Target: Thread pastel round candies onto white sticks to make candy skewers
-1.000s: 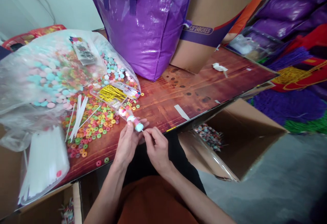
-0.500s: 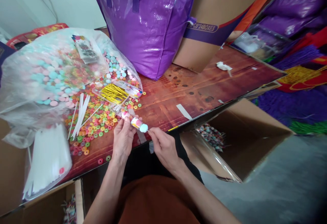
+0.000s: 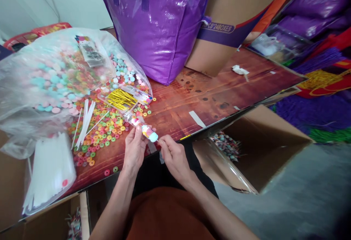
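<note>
Candy skewer [image 3: 149,133] in clear wrap sits gripped by the left hand [image 3: 136,145], right hand [image 3: 173,154] pinching its near end

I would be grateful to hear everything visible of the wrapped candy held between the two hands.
The wrapped candy looks long and slim, its covering clear and plastic-like with colourful print. White and pink show along it; a rounded pale blue piece sits at the nearer end. It slants near the front edge of the table, its far end toward the gold ties. The left hand holds it midway; the right hand pinches just beyond that piece, apparently on a thin stick.
</note>
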Demonstrator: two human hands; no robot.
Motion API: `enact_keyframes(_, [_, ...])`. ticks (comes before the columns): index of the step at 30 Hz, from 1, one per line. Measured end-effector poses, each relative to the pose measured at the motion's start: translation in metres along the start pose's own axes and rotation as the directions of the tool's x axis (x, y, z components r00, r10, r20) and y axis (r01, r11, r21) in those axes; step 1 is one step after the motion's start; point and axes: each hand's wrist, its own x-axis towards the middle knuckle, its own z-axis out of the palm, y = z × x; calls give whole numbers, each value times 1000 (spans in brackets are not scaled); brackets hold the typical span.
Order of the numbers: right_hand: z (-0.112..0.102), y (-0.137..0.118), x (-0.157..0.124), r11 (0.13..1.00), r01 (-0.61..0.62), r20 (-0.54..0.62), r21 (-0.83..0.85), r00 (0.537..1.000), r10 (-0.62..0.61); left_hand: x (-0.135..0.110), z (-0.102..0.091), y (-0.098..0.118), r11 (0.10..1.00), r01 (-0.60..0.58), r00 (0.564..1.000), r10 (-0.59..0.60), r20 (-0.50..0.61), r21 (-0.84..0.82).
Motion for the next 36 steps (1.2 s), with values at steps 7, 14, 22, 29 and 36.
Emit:
enact_keyframes(7, [11,1,3,974,114,-28,-198,992,-122,-2,-2,-3,999,15,1000,-14,-12,37])
enact_keyframes(14, [11,3,0,955,166,-25,-244,984,-178,0,-4,2,1000,15,1000,-15,-24,-26])
enact_keyframes(22, [13,3,2,980,123,-45,-156,990,-132,-5,-3,-6,1000,-12,999,13,42,-11])
enact_keyframes(29, [19,4,4,965,167,-115,-202,974,-193,-3,-4,-2,1000,-2,999,2,39,-7])
enact_keyframes(36, [6,18,10,877,345,-13,-333,929,-370,0,-11,11,998,64,998,-64,17,24])
